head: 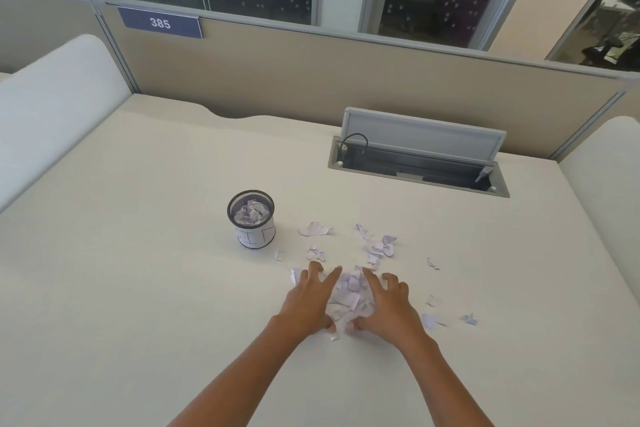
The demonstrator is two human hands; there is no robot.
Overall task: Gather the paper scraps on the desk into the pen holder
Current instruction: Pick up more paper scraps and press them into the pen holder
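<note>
Two spread hands, left hand (311, 298) and right hand (389, 302), press heaped paper scraps (349, 293) between them on the table (138, 288). Loosely lifted, bits could spill short of the part-filled pen holder (251, 222), far left.

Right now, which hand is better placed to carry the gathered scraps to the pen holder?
Left, probably: the left hand flanks the scrap pile on the side nearer the pen holder; the right hand is on the far side.

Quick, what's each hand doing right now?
Left hand: open, fingers spread, pressing against the pile of paper scraps.
Right hand: open, pressing the pile's other side.
</note>
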